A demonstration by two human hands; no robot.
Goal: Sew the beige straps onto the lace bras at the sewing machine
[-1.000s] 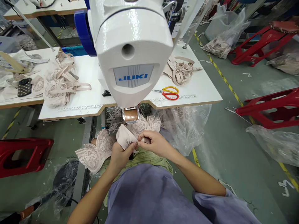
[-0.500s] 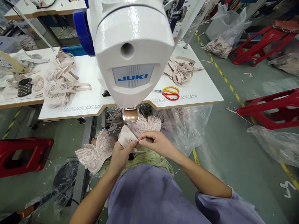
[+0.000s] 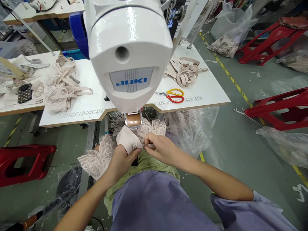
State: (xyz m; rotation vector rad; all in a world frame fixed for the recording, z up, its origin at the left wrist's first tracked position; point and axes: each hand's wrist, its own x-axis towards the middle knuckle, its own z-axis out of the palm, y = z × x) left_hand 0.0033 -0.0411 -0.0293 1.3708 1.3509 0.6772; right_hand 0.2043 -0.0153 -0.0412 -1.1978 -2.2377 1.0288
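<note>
A beige lace bra (image 3: 102, 157) hangs below the sewing machine's needle end, one lace cup to the left and more lace to the right. My left hand (image 3: 124, 160) is closed on a smooth beige part of it, thumb on top, with the fabric bulging over the fingers. Close beside it, my right hand (image 3: 160, 149) pinches the edge of the same piece, or a thin strip at it; which one I cannot tell. The fingertips of both hands almost meet. Just above them is the white sewing machine head (image 3: 130, 64).
On the white table (image 3: 96, 112) lie red and yellow-handled scissors (image 3: 174, 95), a heap of beige straps (image 3: 184, 72) and a pile of lace bras (image 3: 61, 93). A clear plastic bag (image 3: 194, 131) hangs at the front edge. Red stools (image 3: 26, 163) stand around.
My left hand has turned and lifted the fabric, which now bulges up more toward the machine. The right hand's fingers have curled tighter at the edge. The view has shifted slightly.
</note>
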